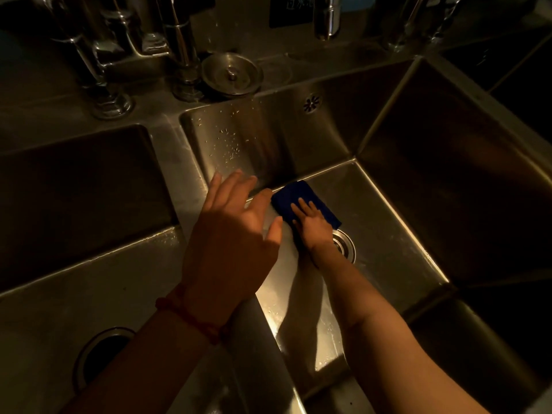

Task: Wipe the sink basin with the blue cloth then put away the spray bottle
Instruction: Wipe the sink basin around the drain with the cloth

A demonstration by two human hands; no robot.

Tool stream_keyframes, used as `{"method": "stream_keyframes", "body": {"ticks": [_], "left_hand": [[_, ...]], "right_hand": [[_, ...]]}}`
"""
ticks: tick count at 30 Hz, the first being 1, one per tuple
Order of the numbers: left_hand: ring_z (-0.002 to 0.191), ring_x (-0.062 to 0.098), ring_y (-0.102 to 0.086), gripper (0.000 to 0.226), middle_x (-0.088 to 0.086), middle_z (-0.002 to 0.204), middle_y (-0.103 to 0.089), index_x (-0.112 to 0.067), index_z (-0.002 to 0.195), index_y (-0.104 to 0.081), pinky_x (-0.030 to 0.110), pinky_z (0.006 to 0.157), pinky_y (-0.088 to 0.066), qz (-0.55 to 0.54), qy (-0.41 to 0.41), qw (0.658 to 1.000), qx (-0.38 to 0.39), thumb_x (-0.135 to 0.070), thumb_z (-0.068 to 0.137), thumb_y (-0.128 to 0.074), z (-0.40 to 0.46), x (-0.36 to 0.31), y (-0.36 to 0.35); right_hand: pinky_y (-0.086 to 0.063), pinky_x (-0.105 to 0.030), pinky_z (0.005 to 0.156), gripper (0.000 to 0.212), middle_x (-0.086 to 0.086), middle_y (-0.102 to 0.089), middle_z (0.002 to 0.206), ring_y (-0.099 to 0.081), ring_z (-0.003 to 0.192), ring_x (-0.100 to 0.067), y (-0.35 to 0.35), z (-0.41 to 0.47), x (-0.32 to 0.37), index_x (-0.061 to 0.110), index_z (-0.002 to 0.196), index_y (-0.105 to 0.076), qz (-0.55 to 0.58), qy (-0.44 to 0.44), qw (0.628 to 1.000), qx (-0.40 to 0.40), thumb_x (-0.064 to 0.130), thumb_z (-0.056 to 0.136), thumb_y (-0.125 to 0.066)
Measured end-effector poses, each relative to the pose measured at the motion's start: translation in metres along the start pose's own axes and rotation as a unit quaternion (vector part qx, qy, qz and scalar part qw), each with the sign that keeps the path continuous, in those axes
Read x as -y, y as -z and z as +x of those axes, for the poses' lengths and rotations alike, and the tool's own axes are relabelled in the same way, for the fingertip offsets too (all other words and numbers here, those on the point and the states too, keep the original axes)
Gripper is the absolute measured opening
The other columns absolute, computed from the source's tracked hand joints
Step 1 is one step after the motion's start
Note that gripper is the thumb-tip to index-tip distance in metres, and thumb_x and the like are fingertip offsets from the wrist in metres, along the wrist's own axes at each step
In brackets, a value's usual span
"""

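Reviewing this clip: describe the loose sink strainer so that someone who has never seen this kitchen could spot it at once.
Start at the middle basin, where the right hand presses the blue cloth. Go up over its back wall to the ledge by the taps. The strainer sits there, a round steel dish with a centre knob, unlike the fitted drain in the basin floor.

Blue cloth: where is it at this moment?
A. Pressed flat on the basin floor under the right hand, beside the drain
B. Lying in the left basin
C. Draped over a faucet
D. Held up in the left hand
A: the right hand lies flat on the blue cloth on the basin floor, next to the drain; the left hand is empty.
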State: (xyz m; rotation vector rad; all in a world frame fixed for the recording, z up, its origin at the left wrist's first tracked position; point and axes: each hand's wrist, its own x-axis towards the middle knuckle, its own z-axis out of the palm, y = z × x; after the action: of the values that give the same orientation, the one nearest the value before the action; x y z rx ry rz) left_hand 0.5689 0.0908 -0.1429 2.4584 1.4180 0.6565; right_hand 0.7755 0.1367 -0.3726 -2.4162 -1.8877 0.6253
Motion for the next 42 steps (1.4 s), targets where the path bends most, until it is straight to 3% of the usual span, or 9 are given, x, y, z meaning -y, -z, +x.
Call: {"method": "stream_keyframes", "body": {"ticks": [7, 16, 22, 31, 39, 42], "left_hand": [[0.113, 0.041, -0.054, 0.036, 0.029, 0.113, -0.063, 0.006, 0.099, -0.068, 0.052, 0.103, -0.026, 0.006, -0.004, 1.0, 0.001, -0.019, 0.075, -0.06, 0.001, -0.001, -0.001], [0.114, 0.041, -0.054, 0.037, 0.028, 0.114, -0.062, 0.005, 0.102, -0.067, 0.052, 0.103, -0.025, 0.009, -0.004, 1.0, 0.014, -0.019, 0.074, -0.058, 0.0, 0.0, 0.0], [0.114, 0.041, -0.054, 0.034, 0.028, 0.113, -0.063, 0.005, 0.1, -0.068, 0.053, 0.103, -0.027, -0.001, -0.01, 1.0, 0.007, -0.015, 0.074, -0.059, -0.001, -0.001, -0.001], [0.117, 0.04, -0.052, 0.038, 0.028, 0.118, -0.06, 0.004, 0.104, -0.066, 0.048, 0.104, -0.021, 0.007, -0.006, 1.0, 0.025, -0.019, 0.076, -0.057, 0.002, -0.002, 0.001], [0.117, 0.04, -0.052, 0.038, 0.027, 0.118, -0.061, 0.005, 0.102, -0.067, 0.049, 0.104, -0.022, 0.009, -0.006, 0.999, 0.031, -0.021, 0.076, -0.058, 0.001, -0.002, 0.002], [0.116, 0.041, -0.053, 0.037, 0.027, 0.116, -0.061, 0.005, 0.102, -0.067, 0.051, 0.104, -0.023, 0.008, -0.01, 1.0, 0.022, -0.019, 0.075, -0.059, 0.002, -0.003, 0.001]], "right_hand": [[-0.009, -0.043, 0.119, 0.048, -0.005, -0.009, 0.16, -0.004, 0.147, -0.029, 0.0, 0.002, 0.014, 0.021, 0.149, -0.023, 0.052, -0.087, 0.994, -0.037, 0.023, 0.103, -0.034], [-0.01, -0.039, 0.119, 0.047, -0.001, -0.011, 0.16, -0.007, 0.147, -0.024, -0.001, -0.001, 0.004, 0.024, 0.148, -0.025, 0.014, -0.002, 1.0, -0.013, 0.029, 0.103, -0.034], [-0.01, -0.044, 0.118, 0.048, -0.004, -0.011, 0.16, -0.006, 0.147, -0.027, 0.005, 0.003, 0.001, 0.022, 0.149, -0.024, 0.04, -0.069, 0.996, -0.034, 0.025, 0.102, -0.035], [-0.011, -0.041, 0.118, 0.047, 0.0, -0.009, 0.16, -0.006, 0.147, -0.024, 0.0, -0.004, 0.003, 0.025, 0.149, -0.022, -0.002, 0.003, 1.0, 0.004, 0.03, 0.103, -0.031], [-0.009, -0.043, 0.119, 0.048, -0.003, -0.01, 0.16, -0.005, 0.147, -0.027, 0.007, 0.005, -0.002, 0.023, 0.149, -0.023, 0.038, -0.079, 0.996, -0.028, 0.023, 0.103, -0.034], [-0.007, -0.042, 0.119, 0.047, -0.003, -0.009, 0.16, -0.004, 0.147, -0.027, -0.001, 0.001, 0.011, 0.022, 0.149, -0.023, 0.048, -0.066, 0.996, -0.028, 0.023, 0.103, -0.033]]}}
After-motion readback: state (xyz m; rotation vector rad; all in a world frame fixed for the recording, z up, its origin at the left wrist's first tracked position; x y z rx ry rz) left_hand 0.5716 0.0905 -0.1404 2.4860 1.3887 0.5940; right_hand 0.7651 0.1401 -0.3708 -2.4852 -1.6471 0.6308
